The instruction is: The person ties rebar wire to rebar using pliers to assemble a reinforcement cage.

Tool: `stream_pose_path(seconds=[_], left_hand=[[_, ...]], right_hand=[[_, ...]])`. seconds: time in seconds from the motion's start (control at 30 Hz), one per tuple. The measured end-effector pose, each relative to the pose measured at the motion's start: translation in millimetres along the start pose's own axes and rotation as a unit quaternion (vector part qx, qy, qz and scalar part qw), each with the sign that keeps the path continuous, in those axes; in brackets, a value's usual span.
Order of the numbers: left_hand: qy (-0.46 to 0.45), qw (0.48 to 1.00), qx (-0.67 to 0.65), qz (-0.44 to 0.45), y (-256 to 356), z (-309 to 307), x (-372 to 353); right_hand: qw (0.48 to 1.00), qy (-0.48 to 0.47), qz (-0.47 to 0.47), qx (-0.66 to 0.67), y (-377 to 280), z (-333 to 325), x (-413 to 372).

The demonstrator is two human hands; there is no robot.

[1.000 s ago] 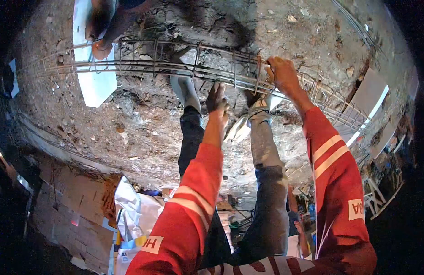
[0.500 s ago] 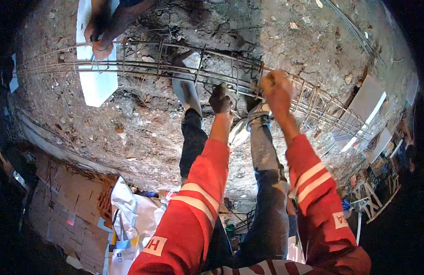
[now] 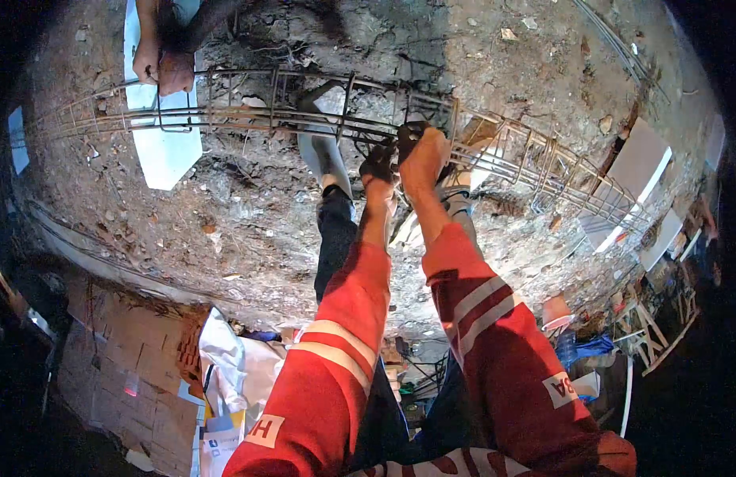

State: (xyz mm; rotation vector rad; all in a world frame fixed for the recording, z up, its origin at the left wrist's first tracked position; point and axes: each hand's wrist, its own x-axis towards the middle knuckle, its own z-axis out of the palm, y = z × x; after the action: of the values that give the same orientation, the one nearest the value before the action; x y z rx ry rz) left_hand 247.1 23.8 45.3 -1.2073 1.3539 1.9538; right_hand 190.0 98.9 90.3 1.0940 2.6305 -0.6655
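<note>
A long rebar cage (image 3: 304, 119) of thin rusty bars and square stirrups stretches across the view above the dirt. My left hand (image 3: 378, 171) is closed at its near lower bars, apparently gripping them. Right beside it, almost touching, my right hand (image 3: 424, 159) is bent over the same bars with its fingers curled together. Whatever is between the right fingers is hidden. Both red sleeves with pale stripes reach forward from below.
At upper left another person's hands (image 3: 168, 71) hold a stirrup on the cage over a white board (image 3: 165, 155). Pale panels (image 3: 630, 183) lie under the cage's right end. Loose bars (image 3: 614, 40) lie at upper right, cardboard (image 3: 118, 366) and a crumpled white sack (image 3: 233, 362) at lower left.
My right hand has moved left along the cage, from a stirrup to beside my left hand. My left hand stays nearly in place. The other person's hands have come together at the stirrup.
</note>
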Motion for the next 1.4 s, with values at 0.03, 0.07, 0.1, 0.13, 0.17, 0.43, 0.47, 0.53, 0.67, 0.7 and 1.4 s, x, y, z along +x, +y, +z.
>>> stream_pose_path(seconds=[0.03,0.07,0.1,0.13,0.17,0.43,0.47,0.53,0.67,0.7,1.4], left_hand=[[-0.004,1.000,0.002,0.005,0,-1,2],[-0.011,1.000,0.005,0.010,-1,-2,4],[-0.018,1.000,0.009,0.014,-3,-1,7],[-0.023,0.999,0.016,0.018,-4,0,9],[-0.028,0.999,0.021,0.024,-5,1,11],[-0.008,0.994,0.040,0.101,-21,-2,14],[0.009,0.981,0.132,0.140,-37,-14,24],[0.014,0.989,0.099,0.106,-22,-9,20],[0.019,0.998,0.024,0.055,-16,-3,17],[0.018,0.999,0.019,0.035,-2,4,9],[0.023,0.996,-0.054,-0.068,15,-6,6]], right_hand=[[1.000,0.000,-0.022,-0.006,4,0,1],[0.999,0.000,-0.043,-0.013,8,0,1],[0.999,0.033,0.008,0.035,19,14,10],[0.999,0.032,0.010,0.017,8,-8,18],[0.999,0.029,0.012,-0.001,-2,-32,28],[0.920,-0.176,-0.307,-0.167,91,-95,126],[0.920,-0.175,-0.308,-0.168,92,-96,133],[0.885,-0.212,-0.340,-0.235,87,-102,142],[0.924,-0.051,-0.338,-0.170,91,-102,120],[0.927,-0.010,-0.327,-0.181,91,-99,113],[0.983,0.066,0.124,0.114,80,-80,21]])
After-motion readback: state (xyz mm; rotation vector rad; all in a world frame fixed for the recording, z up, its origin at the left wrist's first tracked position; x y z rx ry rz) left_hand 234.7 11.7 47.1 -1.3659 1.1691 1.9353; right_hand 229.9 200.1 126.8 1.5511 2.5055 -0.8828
